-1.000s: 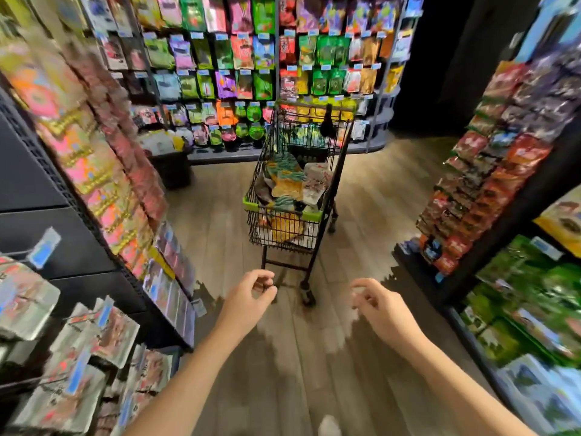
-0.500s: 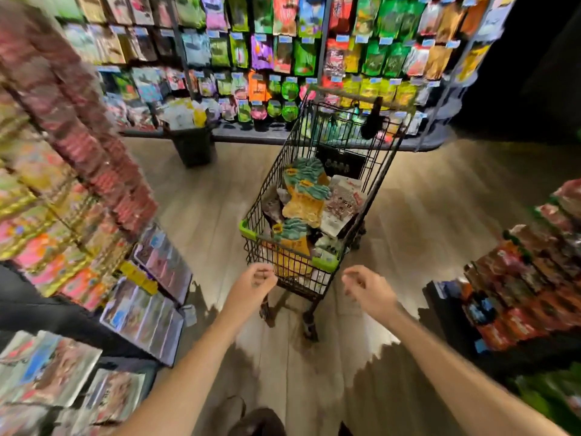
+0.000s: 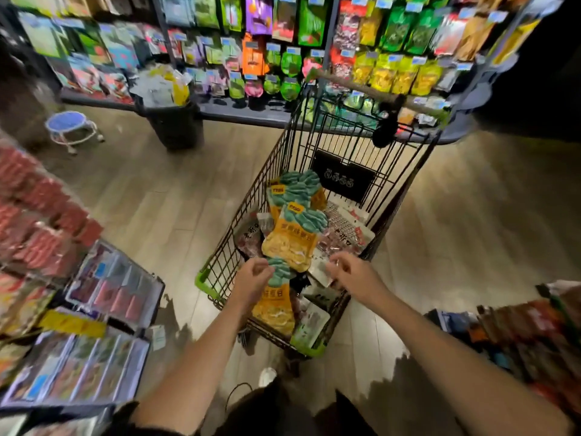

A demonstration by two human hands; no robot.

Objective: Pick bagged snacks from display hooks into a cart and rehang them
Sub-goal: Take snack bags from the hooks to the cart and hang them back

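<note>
A black wire cart with green corners stands on the wooden floor in front of me, holding several snack bags. Yellow bags with teal tops lie on the pile, with white and red bags beside them. My left hand hovers over the cart's near end, its curled fingertips at the teal top of the nearest yellow bag; whether it grips the bag is unclear. My right hand is half curled above a white bag, holding nothing. Hooks full of bagged snacks cover the back wall.
A rack of bagged snacks juts out close on my left. A black bin and a small round wheeled stool stand by the back shelf. A low shelf of bags lies on my right.
I have come up to the cart, which now sits right under my hands. Both hands moved forward from in front of the cart to over the bags at its near end.
</note>
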